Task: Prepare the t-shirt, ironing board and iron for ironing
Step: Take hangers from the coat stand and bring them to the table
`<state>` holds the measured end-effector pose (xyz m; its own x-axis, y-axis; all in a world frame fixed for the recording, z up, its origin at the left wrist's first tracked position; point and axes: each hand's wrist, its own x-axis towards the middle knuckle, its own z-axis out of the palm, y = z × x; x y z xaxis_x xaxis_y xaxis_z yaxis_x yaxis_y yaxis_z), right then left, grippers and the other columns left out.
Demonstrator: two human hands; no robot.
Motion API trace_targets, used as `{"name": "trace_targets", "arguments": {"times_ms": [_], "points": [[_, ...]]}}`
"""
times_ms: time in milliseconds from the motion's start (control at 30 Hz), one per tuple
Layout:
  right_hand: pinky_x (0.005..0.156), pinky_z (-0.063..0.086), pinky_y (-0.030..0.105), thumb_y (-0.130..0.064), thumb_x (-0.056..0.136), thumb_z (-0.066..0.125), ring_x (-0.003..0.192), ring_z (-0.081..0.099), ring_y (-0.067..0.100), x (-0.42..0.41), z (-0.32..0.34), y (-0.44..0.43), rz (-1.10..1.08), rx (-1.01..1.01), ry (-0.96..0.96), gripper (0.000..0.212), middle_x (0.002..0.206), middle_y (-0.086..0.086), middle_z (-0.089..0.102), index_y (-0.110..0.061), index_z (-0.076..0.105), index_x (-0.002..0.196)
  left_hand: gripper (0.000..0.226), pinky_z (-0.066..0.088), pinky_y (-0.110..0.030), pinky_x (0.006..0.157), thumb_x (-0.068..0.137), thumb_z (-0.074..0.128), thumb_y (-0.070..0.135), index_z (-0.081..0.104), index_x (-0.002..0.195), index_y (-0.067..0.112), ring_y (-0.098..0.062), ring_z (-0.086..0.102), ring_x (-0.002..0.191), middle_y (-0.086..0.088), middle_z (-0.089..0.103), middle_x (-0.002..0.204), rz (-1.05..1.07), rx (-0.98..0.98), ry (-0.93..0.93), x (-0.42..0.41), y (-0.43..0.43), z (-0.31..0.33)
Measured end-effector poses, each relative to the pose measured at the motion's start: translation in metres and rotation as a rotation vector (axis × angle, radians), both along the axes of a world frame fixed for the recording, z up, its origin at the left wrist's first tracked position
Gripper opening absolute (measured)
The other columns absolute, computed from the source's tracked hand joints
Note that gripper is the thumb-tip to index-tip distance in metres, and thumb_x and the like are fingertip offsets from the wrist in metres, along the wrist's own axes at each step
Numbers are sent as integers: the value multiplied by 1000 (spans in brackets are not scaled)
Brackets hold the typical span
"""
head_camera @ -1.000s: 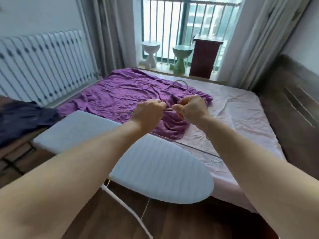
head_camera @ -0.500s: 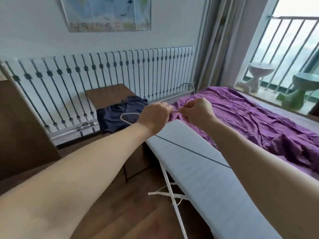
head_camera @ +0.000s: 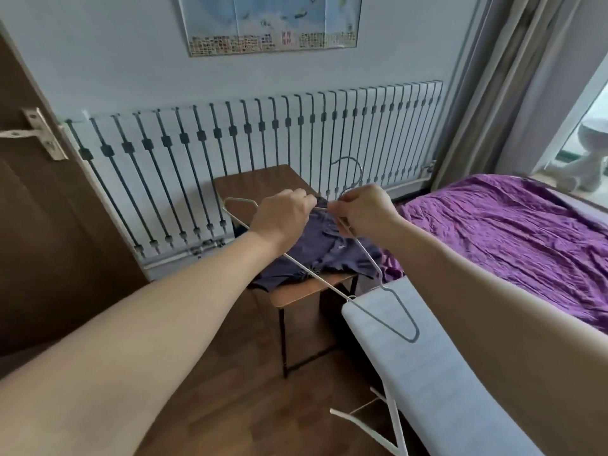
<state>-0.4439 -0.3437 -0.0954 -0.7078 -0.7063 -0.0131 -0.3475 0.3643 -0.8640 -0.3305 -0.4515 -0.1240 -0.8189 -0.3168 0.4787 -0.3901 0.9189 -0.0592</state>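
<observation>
A thin wire hanger (head_camera: 381, 281) is held in both hands above a small brown side table (head_camera: 296, 291). My left hand (head_camera: 283, 218) grips its upper bar left of the hook, and my right hand (head_camera: 362, 209) pinches the wire at the base of the hook. A dark purple t-shirt (head_camera: 316, 255) lies crumpled on the table under the hanger. The white ironing board (head_camera: 437, 373) stands at the lower right, its blunt end just under the hanger's right corner. No iron is in view.
A bed with a wrinkled purple sheet (head_camera: 513, 232) lies right of the board. A barred radiator cover (head_camera: 230, 159) runs along the wall behind the table. A brown door (head_camera: 39, 225) stands at the left. Curtains (head_camera: 493, 87) hang at the window. The floor is wood.
My view has swung left from the bed and window to the side table. Both hands kept hold of the hanger and carried it from over the bed to above the t-shirt.
</observation>
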Motion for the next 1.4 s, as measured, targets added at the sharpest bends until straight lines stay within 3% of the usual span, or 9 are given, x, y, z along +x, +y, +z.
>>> {"name": "trace_targets", "arguments": {"times_ms": [233, 333, 433, 600, 733, 900, 1067, 1300, 1400], "points": [[71, 59, 53, -20, 82, 69, 54, 58, 25, -21, -1, -136, 159, 44, -53, 21, 63, 13, 59, -4, 66, 69, 14, 41, -38, 59, 90, 44, 0, 57, 88, 3, -29, 55, 82, -12, 58, 86, 140, 37, 11, -2, -108, 1], [76, 58, 53, -21, 79, 71, 68, 62, 26, -15, 1, -193, 217, 44, -26, 19, 71, 12, 62, -7, 65, 68, 14, 37, -35, 59, 90, 44, -1, 57, 88, 3, -28, 54, 79, -12, 58, 85, 173, 65, 32, 6, -157, 5], [74, 59, 51, -20, 78, 74, 67, 61, 24, -14, -1, -249, 198, 47, -78, 20, 69, 12, 61, -8, 65, 65, 17, 41, -35, 59, 88, 44, -6, 58, 87, 3, -27, 55, 77, -11, 59, 84, 197, 65, 34, 8, -212, 2], [77, 59, 47, -21, 79, 74, 69, 62, 24, -14, -9, -341, 148, 64, -111, 27, 77, 15, 66, 3, 70, 91, 17, 43, -36, 62, 89, 45, -3, 60, 92, 5, -27, 56, 82, -10, 60, 88, 170, 84, 31, 3, -313, -11], [84, 56, 49, -24, 80, 73, 74, 61, 25, -16, -20, -410, 60, 66, -154, 29, 79, 14, 63, 3, 68, 92, 18, 39, -35, 60, 90, 43, -3, 58, 85, 5, -28, 56, 79, -12, 59, 84, 82, 90, -1, -7, -392, -18], [81, 57, 46, -25, 79, 74, 71, 63, 23, -30, -38, -470, -44, 55, -162, 34, 76, 12, 66, 4, 70, 97, 18, 39, -36, 59, 89, 41, -5, 57, 84, 3, -29, 55, 78, -13, 58, 83, -15, 107, -34, -34, -468, -32], [71, 60, 40, -19, 77, 76, 60, 62, 21, -67, -57, -518, -139, 53, -294, 21, 66, 7, 64, -2, 70, 88, 18, 44, -39, 62, 90, 42, -3, 58, 88, 3, -30, 55, 80, -13, 58, 85, -92, 131, -77, -79, -526, -54], [64, 52, 33, -21, 85, 67, 68, 61, 27, -135, -87, -597, -133, 174, -300, 31, 74, 12, 66, 4, 67, 102, 17, 39, -36, 58, 89, 44, -1, 60, 86, 3, -30, 56, 75, -14, 60, 83, -131, 132, -138, -154, -612, -96], [51, 49, 21, -21, 85, 67, 58, 57, 20, -162, -107, -623, -169, 203, -334, 21, 72, 7, 64, -3, 68, 95, 19, 43, -38, 62, 90, 43, 0, 61, 91, 4, -31, 57, 80, -14, 61, 88, -149, 161, -169, -189, -643, -117]]}}
